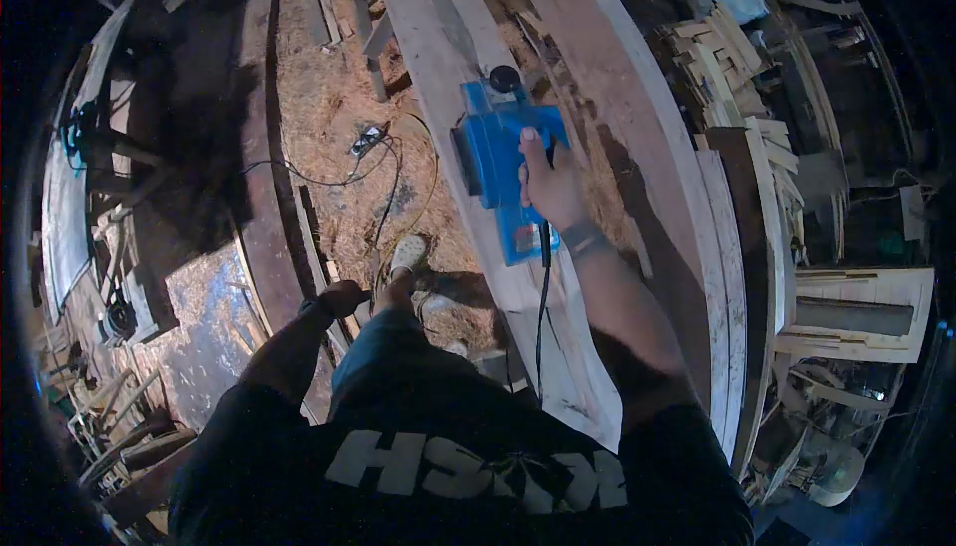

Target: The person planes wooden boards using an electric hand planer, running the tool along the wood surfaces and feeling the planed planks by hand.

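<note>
Dim workshop; sawdust-strewn floor [339,78] seen from above; wide brown board [622,68] runs lengthwise, R of ctr.; pale plank [428,38] runs alongside it, nearer mid-view; wood strips [722,58] heaped beyond the brown board, upper R; person's dark shirt [438,511] w/ pale lettering fills the bottom; blue elec. planer [488,162] sits across the pale plank, approx. mid-view; R hand [553,182] grasps the planer, fingers wrapped round its handle; L hand [344,299] is low at the person's L side, well apart from the planer, in shadow; can't tell if it's clenched or grasping smth.; black cord [544,297] trails from planer back twd. person; dark wristband [586,238] on R wrist; black round knob [505,79] on planer's far end.
</note>
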Motion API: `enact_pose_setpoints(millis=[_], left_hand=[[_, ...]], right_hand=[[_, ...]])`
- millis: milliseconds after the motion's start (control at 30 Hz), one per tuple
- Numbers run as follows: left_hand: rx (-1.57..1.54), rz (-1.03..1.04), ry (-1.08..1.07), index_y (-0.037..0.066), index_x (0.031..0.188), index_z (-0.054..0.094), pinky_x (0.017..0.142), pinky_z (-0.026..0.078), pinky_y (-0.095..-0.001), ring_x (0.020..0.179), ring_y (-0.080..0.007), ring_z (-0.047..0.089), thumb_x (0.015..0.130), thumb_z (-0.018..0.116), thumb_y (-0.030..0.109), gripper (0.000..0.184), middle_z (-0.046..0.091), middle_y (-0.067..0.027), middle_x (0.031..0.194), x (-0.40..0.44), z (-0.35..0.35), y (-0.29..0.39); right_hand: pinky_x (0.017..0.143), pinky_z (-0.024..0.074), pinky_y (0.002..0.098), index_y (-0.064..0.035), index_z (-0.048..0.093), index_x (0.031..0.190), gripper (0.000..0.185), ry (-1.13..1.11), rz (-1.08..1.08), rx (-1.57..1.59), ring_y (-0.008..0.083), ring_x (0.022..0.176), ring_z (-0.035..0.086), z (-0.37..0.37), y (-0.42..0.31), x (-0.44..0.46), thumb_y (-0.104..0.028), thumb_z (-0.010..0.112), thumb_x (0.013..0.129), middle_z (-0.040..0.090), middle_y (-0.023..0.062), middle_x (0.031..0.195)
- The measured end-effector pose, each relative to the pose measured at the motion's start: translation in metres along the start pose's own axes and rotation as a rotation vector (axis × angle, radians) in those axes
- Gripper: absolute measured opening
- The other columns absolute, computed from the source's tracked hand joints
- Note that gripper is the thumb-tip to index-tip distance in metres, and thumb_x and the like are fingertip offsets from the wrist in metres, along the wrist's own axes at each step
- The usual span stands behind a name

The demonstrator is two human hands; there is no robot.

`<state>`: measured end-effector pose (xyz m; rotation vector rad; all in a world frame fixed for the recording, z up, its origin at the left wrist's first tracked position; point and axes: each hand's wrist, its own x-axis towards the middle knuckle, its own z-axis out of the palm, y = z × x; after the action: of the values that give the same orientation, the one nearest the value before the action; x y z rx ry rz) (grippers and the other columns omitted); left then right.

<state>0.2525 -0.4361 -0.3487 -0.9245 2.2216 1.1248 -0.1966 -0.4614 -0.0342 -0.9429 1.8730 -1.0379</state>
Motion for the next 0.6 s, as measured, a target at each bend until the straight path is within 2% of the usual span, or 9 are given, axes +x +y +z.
enact_pose_setpoints(millis=[100, 167, 267, 300, 367, 400, 500, 533, 600], left_hand=[[-0.048, -0.133, -0.078, 0.004, 0.101, 0.071, 0.086, 0.052, -0.0557, 0.096, -0.0449, 0.068, 0.106, 0.042, 0.05, 0.055, 0.069, -0.0254, 0.094, -0.03, -0.035, 0.027], [-0.086, -0.196, -0.115, 0.003, 0.101, 0.071, 0.087, 0.052, -0.0558, 0.097, -0.0455, 0.067, 0.106, 0.042, 0.05, 0.055, 0.069, -0.0259, 0.095, -0.041, -0.049, 0.033], [-0.165, -0.157, 0.023, 0.001, 0.097, 0.07, 0.088, 0.05, -0.0559, 0.097, -0.046, 0.066, 0.106, 0.044, 0.049, 0.055, 0.068, -0.0261, 0.092, -0.019, -0.004, -0.022], [-0.22, -0.153, 0.052, 0.001, 0.095, 0.07, 0.088, 0.05, -0.0559, 0.097, -0.0461, 0.066, 0.106, 0.044, 0.049, 0.055, 0.068, -0.026, 0.092, -0.021, -0.003, -0.024], [-0.33, -0.148, 0.107, 0.0, 0.093, 0.07, 0.088, 0.05, -0.0559, 0.097, -0.0464, 0.065, 0.106, 0.045, 0.049, 0.056, 0.067, -0.0258, 0.092, -0.025, -0.002, -0.024], [-0.31, -0.175, 0.099, 0.0, 0.09, 0.069, 0.087, 0.05, -0.0557, 0.095, -0.0461, 0.065, 0.107, 0.045, 0.049, 0.057, 0.067, -0.0258, 0.095, -0.03, -0.012, -0.014], [-0.232, -0.212, 0.098, 0.001, 0.09, 0.07, 0.086, 0.05, -0.0552, 0.096, -0.045, 0.066, 0.107, 0.045, 0.049, 0.056, 0.068, -0.0247, 0.096, -0.036, -0.023, -0.008], [-0.222, -0.066, 0.207, 0.003, 0.09, 0.07, 0.082, 0.051, -0.055, 0.095, -0.044, 0.066, 0.105, 0.048, 0.048, 0.053, 0.068, -0.0232, 0.094, -0.013, 0.033, -0.067], [-0.122, -0.083, 0.223, 0.004, 0.092, 0.071, 0.08, 0.051, -0.0557, 0.092, -0.0436, 0.067, 0.104, 0.05, 0.047, 0.049, 0.068, -0.0223, 0.093, -0.008, 0.036, -0.092]], right_hand=[[0.047, 0.0513, 0.0376, -0.0031, 0.058, 0.084, 0.059, 0.073, -0.109, -0.079, 0.0222, 0.049, 0.064, 0.015, 0.001, 0.036, -0.059, 0.056, 0.101, 0.061, 0.0094, 0.06], [0.049, 0.0531, 0.0392, -0.0014, 0.059, 0.084, 0.061, 0.066, -0.056, -0.057, 0.0243, 0.048, 0.065, 0.024, -0.016, 0.053, -0.059, 0.056, 0.101, 0.064, 0.011, 0.063], [0.052, 0.0551, 0.0412, 0.0022, 0.06, 0.084, 0.066, 0.041, -0.066, -0.063, 0.0259, 0.048, 0.065, 0.035, -0.033, 0.084, -0.061, 0.053, 0.102, 0.065, 0.0127, 0.063], [0.053, 0.0557, 0.0418, 0.0036, 0.06, 0.084, 0.068, 0.03, -0.084, -0.071, 0.0262, 0.049, 0.065, 0.04, -0.037, 0.097, -0.062, 0.051, 0.102, 0.066, 0.0132, 0.063], [0.048, 0.0515, 0.0378, 0.0019, 0.058, 0.092, 0.061, 0.002, -0.087, -0.017, 0.0212, 0.049, 0.06, 0.05, -0.047, 0.122, -0.059, 0.058, 0.1, 0.06, 0.01, 0.066], [0.046, 0.0494, 0.0357, 0.001, 0.056, 0.096, 0.059, -0.007, -0.086, 0.011, 0.0187, 0.049, 0.057, 0.054, -0.051, 0.135, -0.058, 0.062, 0.099, 0.058, 0.0084, 0.068], [0.048, 0.0504, 0.0362, 0.0042, 0.058, 0.098, 0.062, -0.046, -0.162, -0.065, 0.0197, 0.052, 0.059, 0.067, -0.063, 0.182, -0.058, 0.062, 0.099, 0.06, 0.0103, 0.07], [0.05, 0.0511, 0.0365, 0.0052, 0.059, 0.098, 0.062, -0.064, -0.167, -0.034, 0.0199, 0.053, 0.06, 0.07, -0.069, 0.195, -0.057, 0.061, 0.099, 0.061, 0.0111, 0.071], [0.053, 0.0524, 0.0372, 0.0073, 0.06, 0.098, 0.064, -0.094, -0.182, 0.035, 0.0202, 0.057, 0.062, 0.072, -0.077, 0.207, -0.056, 0.06, 0.1, 0.063, 0.0127, 0.073]])
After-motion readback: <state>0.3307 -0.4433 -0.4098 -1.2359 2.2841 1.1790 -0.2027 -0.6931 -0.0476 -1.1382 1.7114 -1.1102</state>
